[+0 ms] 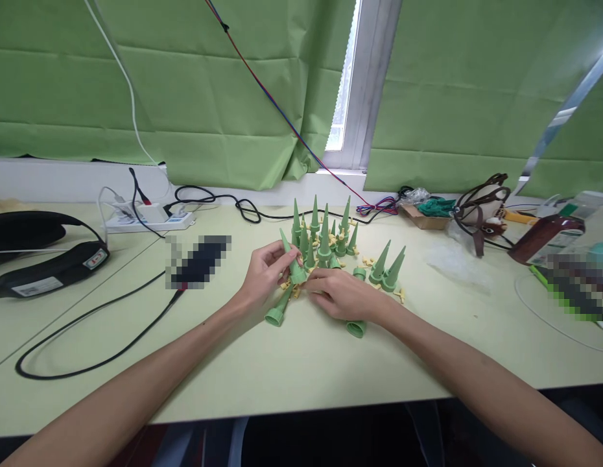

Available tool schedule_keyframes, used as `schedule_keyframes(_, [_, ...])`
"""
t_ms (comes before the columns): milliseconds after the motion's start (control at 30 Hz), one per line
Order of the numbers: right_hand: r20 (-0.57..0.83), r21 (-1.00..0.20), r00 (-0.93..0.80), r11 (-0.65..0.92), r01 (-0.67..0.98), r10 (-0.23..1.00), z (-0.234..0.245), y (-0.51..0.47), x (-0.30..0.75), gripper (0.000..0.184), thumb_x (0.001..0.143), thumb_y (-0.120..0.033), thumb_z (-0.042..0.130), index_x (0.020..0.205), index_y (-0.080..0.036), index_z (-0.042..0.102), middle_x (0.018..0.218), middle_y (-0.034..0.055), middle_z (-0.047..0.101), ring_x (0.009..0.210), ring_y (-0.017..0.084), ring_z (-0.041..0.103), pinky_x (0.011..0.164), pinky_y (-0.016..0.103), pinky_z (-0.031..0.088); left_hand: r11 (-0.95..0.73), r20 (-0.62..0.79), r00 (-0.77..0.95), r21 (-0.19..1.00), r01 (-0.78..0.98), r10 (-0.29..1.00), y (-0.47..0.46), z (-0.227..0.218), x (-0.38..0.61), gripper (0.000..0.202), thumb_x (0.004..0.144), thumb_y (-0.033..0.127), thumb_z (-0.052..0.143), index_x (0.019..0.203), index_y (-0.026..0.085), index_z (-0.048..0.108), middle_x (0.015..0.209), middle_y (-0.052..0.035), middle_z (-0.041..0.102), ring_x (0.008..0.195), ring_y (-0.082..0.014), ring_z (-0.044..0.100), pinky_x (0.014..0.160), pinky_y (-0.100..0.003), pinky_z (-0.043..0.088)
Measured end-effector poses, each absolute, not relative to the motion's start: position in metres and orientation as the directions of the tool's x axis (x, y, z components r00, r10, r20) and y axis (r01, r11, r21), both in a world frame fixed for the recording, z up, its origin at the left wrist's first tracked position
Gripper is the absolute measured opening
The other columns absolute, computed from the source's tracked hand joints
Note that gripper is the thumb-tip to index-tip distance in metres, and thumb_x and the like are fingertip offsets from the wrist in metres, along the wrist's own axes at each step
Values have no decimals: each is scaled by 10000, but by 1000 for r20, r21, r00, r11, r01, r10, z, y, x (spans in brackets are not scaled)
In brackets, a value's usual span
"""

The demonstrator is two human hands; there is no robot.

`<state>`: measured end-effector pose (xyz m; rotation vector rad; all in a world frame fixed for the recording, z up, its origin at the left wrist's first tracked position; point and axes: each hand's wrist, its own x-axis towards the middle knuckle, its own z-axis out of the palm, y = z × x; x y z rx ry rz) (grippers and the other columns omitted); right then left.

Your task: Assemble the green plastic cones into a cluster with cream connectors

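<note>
My left hand (264, 271) pinches a green plastic cone spike (292, 261), tip pointing up and left, at the middle of the pale green table (301, 363). My right hand (343, 295) lies curled on the table just right of it, fingers closed over small yellow pieces (288, 285) and touching the spike's base. Another green spike (280, 309) lies flat below my left hand, and one (356, 328) pokes out under my right wrist. Behind the hands stands a cluster of upright green spikes (323, 237). Two more spikes (388, 266) stand to the right.
A white power strip (148, 219) with black cables sits at the back left. A black device (43, 256) lies at far left. A bag with straps (481, 211), a cardboard tray (425, 217) and clear plastic (452, 263) are at back right. Green curtains hang behind.
</note>
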<state>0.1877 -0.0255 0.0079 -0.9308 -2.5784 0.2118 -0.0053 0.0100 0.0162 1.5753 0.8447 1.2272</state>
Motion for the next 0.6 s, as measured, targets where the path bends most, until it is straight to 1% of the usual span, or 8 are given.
schedule_keyframes(133, [271, -248, -711, 761, 600, 649, 5, -26, 186, 360, 937, -64, 424, 1174, -186, 666, 1115, 101, 615, 889, 187, 623, 775, 313, 476, -305, 301, 234, 952, -18, 924, 9, 18, -3, 285, 807, 412, 689, 762, 137, 629, 703, -32, 621, 488, -77, 424, 424, -211, 290])
schedule_keyframes(267, [233, -219, -721, 757, 615, 653, 5, -27, 185, 467, 901, -28, 429, 1264, -245, 629, 1158, 91, 590, 892, 193, 622, 731, 310, 477, -297, 292, 236, 955, -14, 927, 7, 17, -2, 284, 816, 410, 681, 758, 136, 629, 711, -35, 626, 487, -73, 420, 426, -212, 287])
schedule_keyframes(367, [214, -220, -721, 752, 621, 659, 4, -27, 185, 518, 868, 2, 440, 1280, -251, 628, 1168, 97, 578, 902, 197, 624, 725, 307, 479, -297, 290, 254, 955, -11, 923, 7, 16, -2, 283, 828, 411, 679, 766, 138, 633, 716, -35, 621, 494, -73, 417, 424, -210, 283])
schedule_keyframes(500, [217, -240, -727, 757, 607, 652, 2, -26, 186, 492, 863, 2, 444, 1232, -237, 665, 1166, 96, 570, 920, 199, 623, 742, 311, 484, -290, 282, 261, 957, -9, 923, 8, 14, -2, 278, 824, 410, 687, 773, 141, 641, 716, -37, 618, 503, -77, 418, 424, -209, 285])
schedule_keyframes(600, [234, -249, -726, 761, 598, 647, 1, -25, 187, 428, 879, -16, 457, 1180, -219, 684, 1166, 95, 568, 914, 196, 622, 745, 309, 479, -286, 278, 262, 958, -5, 924, 8, 14, -2, 278, 812, 413, 696, 769, 144, 643, 712, -34, 618, 500, -79, 424, 425, -210, 295])
